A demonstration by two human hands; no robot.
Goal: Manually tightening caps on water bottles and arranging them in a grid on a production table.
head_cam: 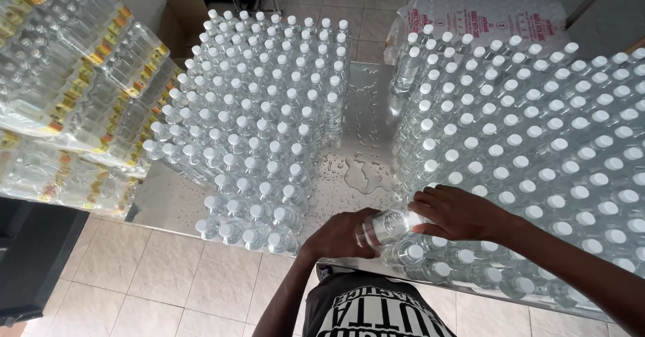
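A clear plastic water bottle (388, 226) lies on its side between my two hands, above the near edge of a wet steel table (366, 102). My left hand (339, 235) grips its lower end. My right hand (457, 213) wraps over its upper part, fingers curled on top. Right beside my right hand stands a large block of upright white-capped bottles (537, 149). Another block of the same bottles (262, 115) fills the table's left half, a short way from my left hand.
Water drops lie on the bare strip of table between the two blocks. Shrink-wrapped packs of bottles (74, 88) are stacked at the left. A printed plastic bag (484, 18) sits at the far right, a cardboard box (181, 18) on the tiled floor (168, 276) beyond.
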